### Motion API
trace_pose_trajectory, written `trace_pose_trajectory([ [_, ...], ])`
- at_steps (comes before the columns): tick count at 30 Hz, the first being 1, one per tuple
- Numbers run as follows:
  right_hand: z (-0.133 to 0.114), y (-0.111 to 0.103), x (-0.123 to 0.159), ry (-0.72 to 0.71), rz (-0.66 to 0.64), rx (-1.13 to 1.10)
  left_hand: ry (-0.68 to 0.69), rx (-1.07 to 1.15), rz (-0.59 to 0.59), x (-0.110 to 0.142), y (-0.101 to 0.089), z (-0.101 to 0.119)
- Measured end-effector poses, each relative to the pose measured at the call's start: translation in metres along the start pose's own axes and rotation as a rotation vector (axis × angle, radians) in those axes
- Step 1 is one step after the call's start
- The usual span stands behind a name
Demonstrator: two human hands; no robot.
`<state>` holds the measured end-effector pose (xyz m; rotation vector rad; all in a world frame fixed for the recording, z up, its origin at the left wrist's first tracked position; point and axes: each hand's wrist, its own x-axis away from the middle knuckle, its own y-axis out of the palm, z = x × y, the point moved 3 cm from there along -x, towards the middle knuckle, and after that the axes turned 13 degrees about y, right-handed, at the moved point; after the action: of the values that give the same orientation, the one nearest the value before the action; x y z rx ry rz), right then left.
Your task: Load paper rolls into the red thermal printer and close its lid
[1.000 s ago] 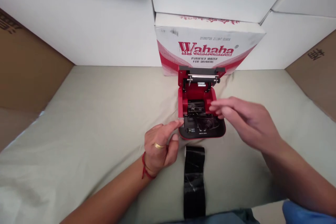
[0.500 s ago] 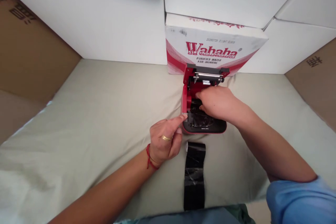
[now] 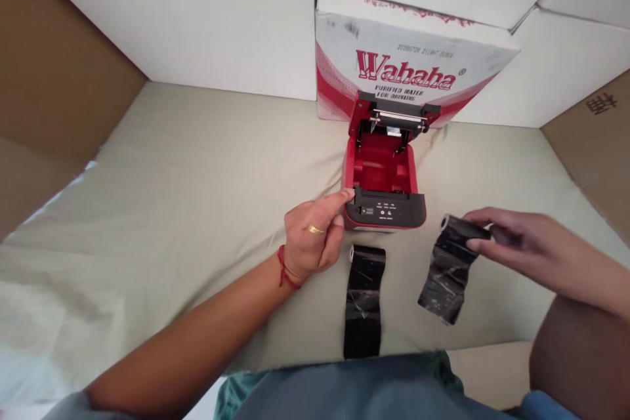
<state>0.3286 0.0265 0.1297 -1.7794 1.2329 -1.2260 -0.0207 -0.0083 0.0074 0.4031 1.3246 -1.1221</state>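
Note:
A small red printer (image 3: 384, 174) stands open on a beige cloth, its lid tilted back and its red paper bay bare. My left hand (image 3: 315, 236), ring on one finger, rests against the printer's front left corner with fingers curled, index tip touching the black front panel. My right hand (image 3: 512, 243) is off to the printer's right, fingers closed on a black-wrapped roll (image 3: 450, 262) with a strip of black film hanging from it. A second black-wrapped roll (image 3: 365, 295) with a long black strip lies on the cloth in front of the printer.
A white and red "Wahaha" carton (image 3: 408, 59) stands right behind the printer. White boxes (image 3: 197, 20) wall the back; brown cardboard (image 3: 54, 79) lines the left and right sides. Beige cloth (image 3: 187, 210) stretches wide to the left. My lap edges the bottom.
My right hand reached into the printer's bay, took out the black-wrapped roll and carried it out to the right. The bay now shows bare red. My left hand stayed at the printer's corner.

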Motion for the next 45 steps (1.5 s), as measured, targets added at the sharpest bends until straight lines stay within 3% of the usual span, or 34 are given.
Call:
trace_pose_trajectory([
  [2,0.006,0.027,0.002,-0.033,-0.015,-0.022,-0.013,0.014,0.006,0.001,0.001,-0.001],
  [5,-0.018,0.065,0.008,-0.182,0.138,-0.12,-0.022,0.031,0.004,0.002,0.001,-0.002],
  [8,-0.061,0.105,0.013,-0.335,0.038,-0.084,-0.011,0.014,-0.009,0.001,0.001,-0.002],
  [13,-0.109,0.144,0.009,-0.286,-0.081,0.242,0.004,-0.019,-0.022,0.002,0.001,-0.002],
  [16,-0.113,0.133,0.015,-0.279,-0.162,0.269,0.009,-0.017,-0.019,0.002,0.003,-0.002],
  [19,-0.108,0.086,0.031,-0.414,-0.184,0.047,0.01,-0.031,-0.025,0.001,0.003,-0.001],
  [22,-0.102,0.025,0.03,-0.451,0.019,-0.088,0.021,-0.046,-0.041,-0.001,0.002,0.0],
  [25,-0.105,-0.002,-0.004,-0.313,0.187,0.027,0.028,-0.07,-0.052,-0.004,0.0,0.001],
  [28,-0.121,0.009,-0.048,-0.197,0.244,0.172,0.031,-0.078,-0.055,-0.006,0.0,0.001],
  [32,-0.147,0.035,-0.084,-0.088,0.178,0.343,0.035,-0.054,-0.055,-0.005,0.001,0.0],
  [36,-0.164,0.04,-0.097,-0.032,0.177,0.45,0.029,-0.05,-0.049,-0.005,0.001,0.0],
  [45,-0.174,0.048,-0.115,0.001,0.129,0.583,0.027,-0.036,-0.034,-0.003,0.003,-0.001],
])
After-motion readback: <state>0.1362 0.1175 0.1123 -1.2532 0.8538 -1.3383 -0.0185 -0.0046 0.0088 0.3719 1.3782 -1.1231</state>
